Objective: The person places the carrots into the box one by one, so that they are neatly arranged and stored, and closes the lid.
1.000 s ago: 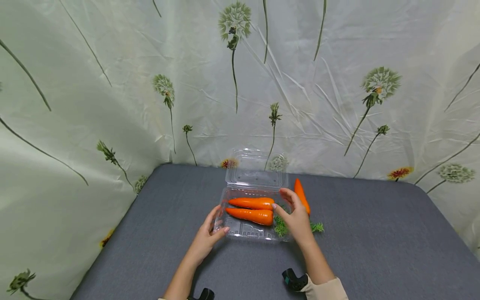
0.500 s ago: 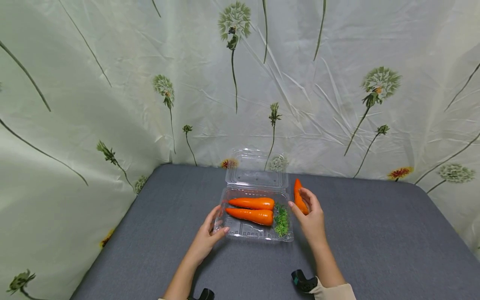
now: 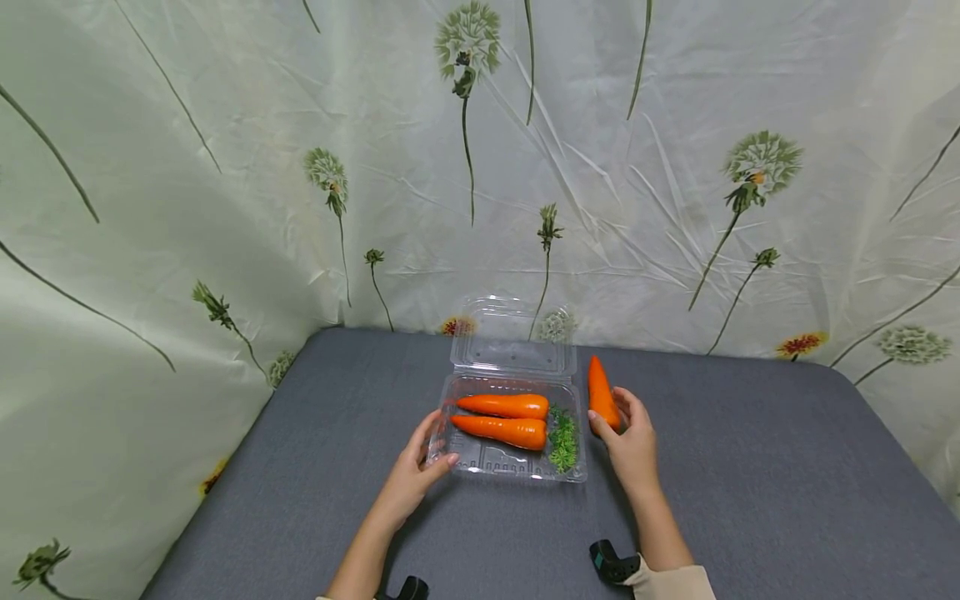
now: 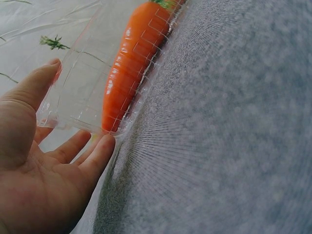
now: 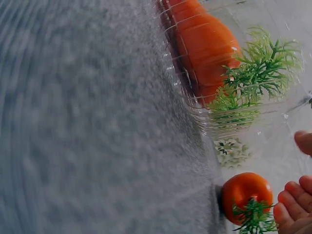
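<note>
A clear plastic clamshell container (image 3: 517,477) stands on the table with its lid (image 3: 513,354) raised. Two carrots (image 3: 498,432) lie side by side inside, their green tops (image 3: 563,442) at the right end. My left hand (image 3: 407,471) holds the container's left end, thumb at the rim and fingers against the wall. In the left wrist view the fingertips (image 4: 105,144) touch the bottom corner. To the right of the container lies a third carrot (image 3: 602,396), pointing away. My right hand (image 3: 633,442) hovers at its thick end, thumb and fingers apart; the right wrist view shows this carrot (image 5: 246,195) beside the fingertips.
A grey cloth-covered table (image 3: 750,483) extends left, right and in front of the container. Close behind its back edge hangs a pale curtain (image 3: 645,192) with dandelion prints. Black wrist devices (image 3: 611,562) sit on both forearms.
My right hand has left the green tops in the container and moved right to the third carrot, then slightly nearer along it. The left hand has stayed in place.
</note>
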The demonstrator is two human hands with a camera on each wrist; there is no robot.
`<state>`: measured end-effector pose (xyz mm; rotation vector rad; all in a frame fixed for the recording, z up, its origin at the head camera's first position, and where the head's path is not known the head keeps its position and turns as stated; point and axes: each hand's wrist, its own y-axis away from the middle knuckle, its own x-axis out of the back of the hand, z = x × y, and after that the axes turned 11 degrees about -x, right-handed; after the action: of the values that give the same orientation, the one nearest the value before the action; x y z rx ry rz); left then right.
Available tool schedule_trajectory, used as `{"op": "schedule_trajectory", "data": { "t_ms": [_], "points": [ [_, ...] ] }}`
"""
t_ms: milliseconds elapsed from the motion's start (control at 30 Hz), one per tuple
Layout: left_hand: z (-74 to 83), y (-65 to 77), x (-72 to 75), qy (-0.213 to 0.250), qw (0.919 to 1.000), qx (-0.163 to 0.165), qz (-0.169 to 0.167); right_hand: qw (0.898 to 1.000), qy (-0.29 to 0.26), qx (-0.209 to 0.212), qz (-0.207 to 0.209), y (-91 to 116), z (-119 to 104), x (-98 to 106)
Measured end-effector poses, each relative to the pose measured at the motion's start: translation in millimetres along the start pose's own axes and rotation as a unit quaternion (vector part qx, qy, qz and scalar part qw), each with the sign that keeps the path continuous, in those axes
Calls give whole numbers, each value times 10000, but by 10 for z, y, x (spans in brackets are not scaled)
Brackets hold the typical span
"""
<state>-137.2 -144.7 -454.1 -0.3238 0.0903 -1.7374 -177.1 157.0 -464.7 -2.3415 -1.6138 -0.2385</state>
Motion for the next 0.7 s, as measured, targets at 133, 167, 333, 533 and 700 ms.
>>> {"op": "schedule_trajectory", "data": {
  "t_ms": [133, 167, 333, 533, 700],
  "points": [
    [6, 1, 2, -26, 10000, 10, 5, 9999, 132, 7, 48, -22, 64, 4],
    [3, 2, 3, -22, 10000, 5, 7, 9999, 147, 18, 71, -27, 75, 3],
    [-108, -4, 10, 60, 10000, -67, 41, 9994, 281, -45, 183, -53, 114, -6],
    [-308, -14, 19, -20, 9999, -75, 79, 9976, 578, -303, 225, -79, 134, -18],
    [-325, -15, 17, -2, 9999, -88, 82, 9942, 893, -584, 100, -95, 137, -22]
  ]
}}
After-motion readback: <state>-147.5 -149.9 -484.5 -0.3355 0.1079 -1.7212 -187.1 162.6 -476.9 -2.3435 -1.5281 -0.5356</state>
